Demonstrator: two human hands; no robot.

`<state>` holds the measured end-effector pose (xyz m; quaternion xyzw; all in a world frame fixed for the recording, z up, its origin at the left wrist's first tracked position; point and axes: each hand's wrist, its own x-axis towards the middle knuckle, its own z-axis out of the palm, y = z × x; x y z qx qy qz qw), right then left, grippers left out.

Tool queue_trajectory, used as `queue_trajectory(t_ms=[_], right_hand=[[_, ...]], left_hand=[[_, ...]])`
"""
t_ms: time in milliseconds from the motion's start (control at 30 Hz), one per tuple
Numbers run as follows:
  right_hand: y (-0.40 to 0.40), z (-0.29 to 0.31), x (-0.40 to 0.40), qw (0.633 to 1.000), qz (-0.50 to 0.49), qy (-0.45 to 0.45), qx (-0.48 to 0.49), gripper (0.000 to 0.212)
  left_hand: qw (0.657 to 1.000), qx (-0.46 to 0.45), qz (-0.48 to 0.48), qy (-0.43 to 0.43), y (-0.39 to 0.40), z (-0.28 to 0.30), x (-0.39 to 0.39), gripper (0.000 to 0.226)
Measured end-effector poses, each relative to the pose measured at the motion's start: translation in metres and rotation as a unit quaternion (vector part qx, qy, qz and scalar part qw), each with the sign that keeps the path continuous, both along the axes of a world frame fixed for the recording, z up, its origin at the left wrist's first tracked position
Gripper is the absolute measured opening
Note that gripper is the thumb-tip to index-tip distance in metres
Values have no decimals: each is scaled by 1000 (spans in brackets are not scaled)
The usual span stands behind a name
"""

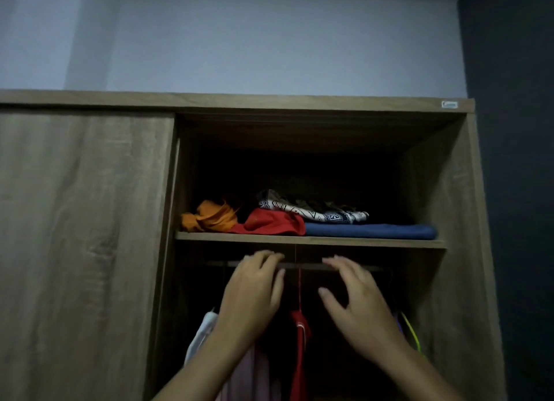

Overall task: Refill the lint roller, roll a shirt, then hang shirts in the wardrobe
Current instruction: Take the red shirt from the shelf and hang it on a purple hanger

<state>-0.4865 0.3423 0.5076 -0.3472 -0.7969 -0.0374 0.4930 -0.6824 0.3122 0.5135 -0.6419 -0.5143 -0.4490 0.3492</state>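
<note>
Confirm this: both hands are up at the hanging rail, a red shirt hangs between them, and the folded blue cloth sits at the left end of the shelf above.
Wrong on one point. The head view shows the folded blue cloth at the right end of the shelf; orange cloth is at the left. Both hands are at the rail, red shirt between them.

Your left hand [251, 295] and right hand [356, 307] are both bare, with no rings, watch or gloves showing, and your forearms run bare and sleeveless from the wrists down to the bottom edge of view.
</note>
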Motion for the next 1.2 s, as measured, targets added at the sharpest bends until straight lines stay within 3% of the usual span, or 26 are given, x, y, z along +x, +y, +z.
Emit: queue_trajectory(t_ms=[200,400,533,667,833,1000,1133,1200], right_hand=[[80,93,-14,997,-50,-20,52,49],[146,140,-20,988,-104,-103,47,63],[166,139,-21,986,-102,-120,47,40],[175,143,-19,981,-138,-123,65,13],[169,165,-18,990,-95,-107,12,18],[173,168,-13,959,-141,-227,-96,60],[180,181,-3,929,-212,-289,-88,44],[185,190,7,934,-218,-272,-79,41]], left_hand=[[999,17,32,41,61,79,-2,31],[996,-45,50,62,122,142,7,50],[974,-206,41,79,146,160,1,54],[966,-237,59,84,159,167,-7,21],[956,-251,116,101,167,182,-13,18],[936,-307,137,104,182,178,-20,27],[923,-342,143,106,187,185,-13,28],[929,-324,142,106,187,192,-4,34]])
